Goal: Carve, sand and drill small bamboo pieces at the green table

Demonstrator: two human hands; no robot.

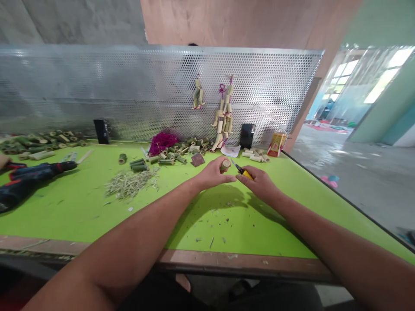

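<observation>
Over the green tabletop, my left hand grips a short piece of bamboo, its cut end turned toward my right hand. My right hand is closed around the yellow handle of a utility knife. The knife's blade points up and left, a small gap from the bamboo. Just behind my left hand lies a brown square of sandpaper. Small shavings and dark crumbs are scattered on the table below both hands.
Left of me lie a heap of bamboo slivers, loose bamboo pieces and a cordless drill, with part of another person's hand behind it. Purple string, a phone and a drink bottle stand along the perforated metal panel.
</observation>
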